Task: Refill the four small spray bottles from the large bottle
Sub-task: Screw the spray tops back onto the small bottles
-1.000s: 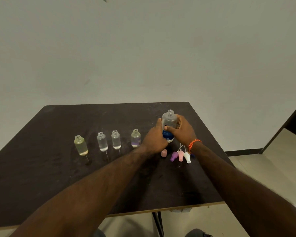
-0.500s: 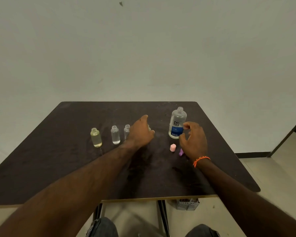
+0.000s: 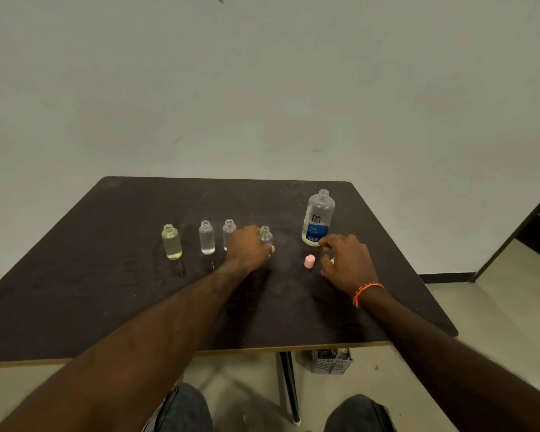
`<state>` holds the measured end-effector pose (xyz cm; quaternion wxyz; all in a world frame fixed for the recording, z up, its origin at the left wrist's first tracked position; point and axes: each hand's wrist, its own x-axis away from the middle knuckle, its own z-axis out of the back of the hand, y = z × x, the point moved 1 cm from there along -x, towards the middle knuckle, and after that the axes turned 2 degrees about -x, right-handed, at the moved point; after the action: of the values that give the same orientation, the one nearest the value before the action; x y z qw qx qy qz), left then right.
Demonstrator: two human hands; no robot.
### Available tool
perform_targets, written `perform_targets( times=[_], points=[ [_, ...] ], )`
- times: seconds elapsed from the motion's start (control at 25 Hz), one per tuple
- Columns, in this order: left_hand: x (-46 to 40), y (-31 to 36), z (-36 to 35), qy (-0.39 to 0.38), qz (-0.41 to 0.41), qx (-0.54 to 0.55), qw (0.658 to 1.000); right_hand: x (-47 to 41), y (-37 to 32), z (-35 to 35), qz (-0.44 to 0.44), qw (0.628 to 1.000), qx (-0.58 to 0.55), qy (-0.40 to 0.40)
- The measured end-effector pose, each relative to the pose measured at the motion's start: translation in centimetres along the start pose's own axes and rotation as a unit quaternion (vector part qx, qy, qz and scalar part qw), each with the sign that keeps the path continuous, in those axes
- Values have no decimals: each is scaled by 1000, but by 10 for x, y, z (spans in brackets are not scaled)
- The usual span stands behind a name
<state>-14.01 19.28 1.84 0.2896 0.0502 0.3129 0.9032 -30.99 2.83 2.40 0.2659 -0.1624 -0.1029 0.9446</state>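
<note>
From the head camera, the large bottle (image 3: 318, 220) stands upright and uncapped near the far right corner of the dark table (image 3: 113, 294), blue label facing us, and everything else is placed off it. Out to its left runs a row of four small open bottles: the yellowish bottle (image 3: 171, 242) farthest away, then a clear bottle (image 3: 206, 237), a second clear bottle (image 3: 228, 232) partly hidden by knuckles, and nearest the large bottle the purple-tinted bottle (image 3: 265, 234). The left hand (image 3: 249, 248) is wrapped round that purple-tinted bottle, fingers curled about its lower body, neck poking up above them. Just in front of the large bottle, the right hand (image 3: 348, 262) hovers low over the tabletop, fingers bent and loosely spread; whether they pinch the small pieces beneath is impossible to tell. A pink cap (image 3: 309, 261) stands between the hands, just in front-left of the large bottle. An orange wristband (image 3: 367, 291) circles the right wrist. Under the table's near edge, below the large bottle's side, sits a grey basket (image 3: 331, 361).
</note>
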Motion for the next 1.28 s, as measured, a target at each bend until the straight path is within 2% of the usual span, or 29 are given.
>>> perform_targets(
  times=[0.2,0.4,0.44,0.52,0.6,0.68,0.84,1.08,1.28],
  points=[
    [42,-13,17,-9,-55,1,998,4,-23,-9,18,990,108,-83],
    [71,-33,27,-24,-92,7,995,5,-45,-14,20,982,163,-91],
    [73,-36,27,-24,-94,9,995,5,-49,-13,28,986,145,-79],
    [76,-39,23,-19,-95,22,995,7,-62,-6,44,997,18,-62],
    [79,-42,19,1,-100,41,994,11,-81,6,74,988,-122,-66],
    [81,-45,15,15,-100,62,993,16,-99,19,122,977,-164,-59],
    [85,-47,14,20,-99,85,991,22,-121,26,178,971,-128,-100],
    [83,-49,14,13,-119,86,989,15,-138,21,179,976,-59,-113],
    [83,-50,13,16,-113,80,990,5,-151,20,113,985,-15,-126]
  ],
)
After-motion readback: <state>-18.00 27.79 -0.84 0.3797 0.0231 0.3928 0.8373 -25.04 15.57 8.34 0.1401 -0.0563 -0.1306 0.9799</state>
